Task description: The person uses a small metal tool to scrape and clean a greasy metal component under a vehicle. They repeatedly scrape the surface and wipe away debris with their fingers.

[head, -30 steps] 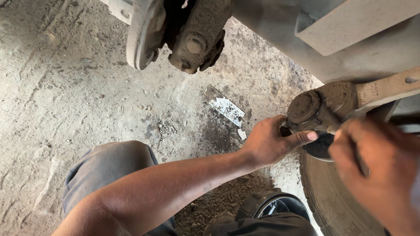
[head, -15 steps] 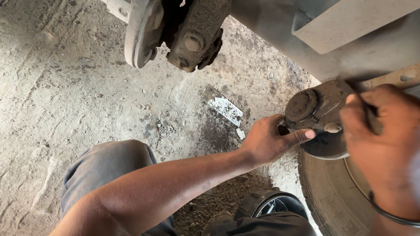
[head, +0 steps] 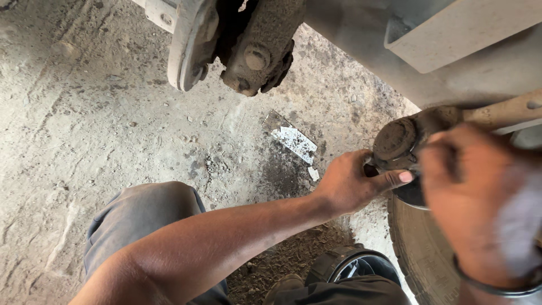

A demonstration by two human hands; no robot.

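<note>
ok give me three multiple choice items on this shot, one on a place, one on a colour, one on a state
1. Where does the left hand rest?
A. on the tyre
B. against the dirty round joint
C. on the knee

2. What colour is the scrap on the ground?
A. white
B. red
C. blue

3. How does the right hand appear?
A. sharp, flat on the ground
B. blurred, raised at the joint
C. out of view

Answers:
1 B: its fingers touch the joint.
2 A: the scrap is white, speckled.
3 B: the right hand is smeared, up by the joint.
</note>
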